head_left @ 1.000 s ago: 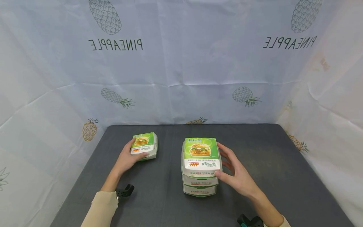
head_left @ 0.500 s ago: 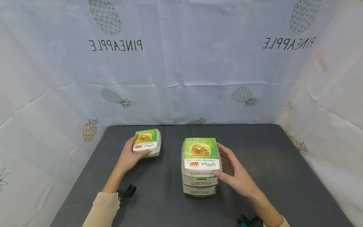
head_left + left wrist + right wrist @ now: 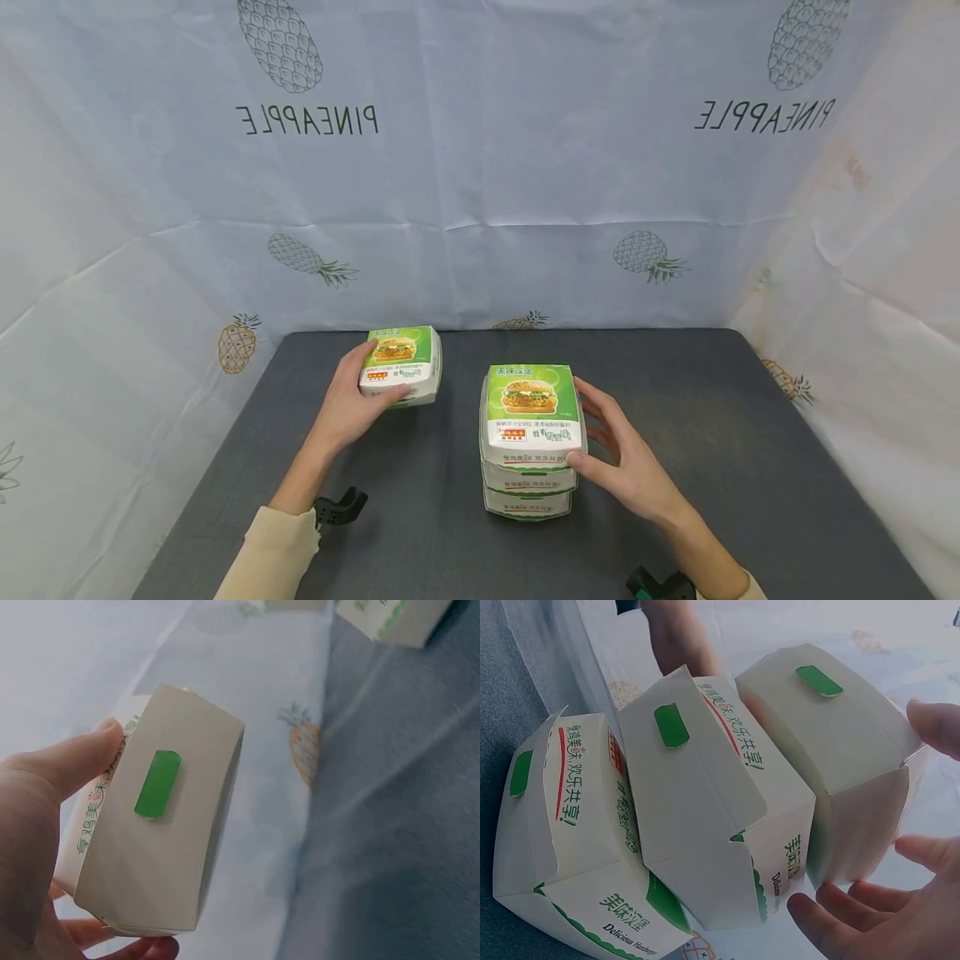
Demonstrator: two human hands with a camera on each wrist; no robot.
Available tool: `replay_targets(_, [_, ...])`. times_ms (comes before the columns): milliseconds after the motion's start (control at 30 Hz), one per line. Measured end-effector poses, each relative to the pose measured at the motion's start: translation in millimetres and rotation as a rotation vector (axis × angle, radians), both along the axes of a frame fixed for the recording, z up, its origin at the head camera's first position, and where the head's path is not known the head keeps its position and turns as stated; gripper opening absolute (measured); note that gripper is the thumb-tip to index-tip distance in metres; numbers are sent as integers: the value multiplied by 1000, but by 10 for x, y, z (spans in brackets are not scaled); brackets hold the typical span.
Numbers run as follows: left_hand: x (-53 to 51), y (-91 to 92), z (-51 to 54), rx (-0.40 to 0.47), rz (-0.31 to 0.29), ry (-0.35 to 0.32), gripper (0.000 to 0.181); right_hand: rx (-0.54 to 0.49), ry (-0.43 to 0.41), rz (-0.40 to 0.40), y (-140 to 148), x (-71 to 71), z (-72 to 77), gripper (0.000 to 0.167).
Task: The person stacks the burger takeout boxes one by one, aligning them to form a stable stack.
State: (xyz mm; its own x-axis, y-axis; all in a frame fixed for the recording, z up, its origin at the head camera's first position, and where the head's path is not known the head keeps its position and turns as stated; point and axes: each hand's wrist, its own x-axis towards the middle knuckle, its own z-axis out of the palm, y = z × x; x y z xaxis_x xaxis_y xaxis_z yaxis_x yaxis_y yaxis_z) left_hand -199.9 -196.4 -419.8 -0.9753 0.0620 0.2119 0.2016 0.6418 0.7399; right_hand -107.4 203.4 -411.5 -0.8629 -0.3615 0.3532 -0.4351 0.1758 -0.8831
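My left hand (image 3: 352, 406) grips a burger box (image 3: 401, 365), printed green and white with a burger picture, and holds it raised over the table's back left. In the left wrist view, the thumb presses the front of this box (image 3: 161, 817) and the fingers reach round its far side. Right of centre, three similar boxes form a stack; the top burger box (image 3: 528, 404) bears the same burger print. My right hand (image 3: 630, 467) lies along that top box's right side, fingers spread and lightly bent, thumb by its front corner. The right wrist view shows fingertips against this box (image 3: 832, 750).
The dark grey table (image 3: 450, 550) has a white pineapple-print cloth (image 3: 480, 167) behind it and at both sides. Below the top box sit the middle box (image 3: 529, 479) and the bottom box (image 3: 528, 504). A black wrist camera (image 3: 341, 507) is strapped to the left wrist.
My left hand has raised its burger box and carried it a little right and farther back. The right hand and the stack have stayed in place.
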Motion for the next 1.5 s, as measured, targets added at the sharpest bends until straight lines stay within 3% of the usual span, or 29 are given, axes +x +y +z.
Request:
replay_targets(333, [124, 179, 330, 7, -43, 63, 98, 1, -7, -4, -1, 5, 3, 83])
replay_targets(767, [194, 406, 665, 17, -81, 162, 94, -5, -5, 0, -3, 11, 11, 83])
replay_targets(1500, [363, 617, 1041, 33, -120, 223, 89, 18, -2, -17, -7, 11, -5, 82])
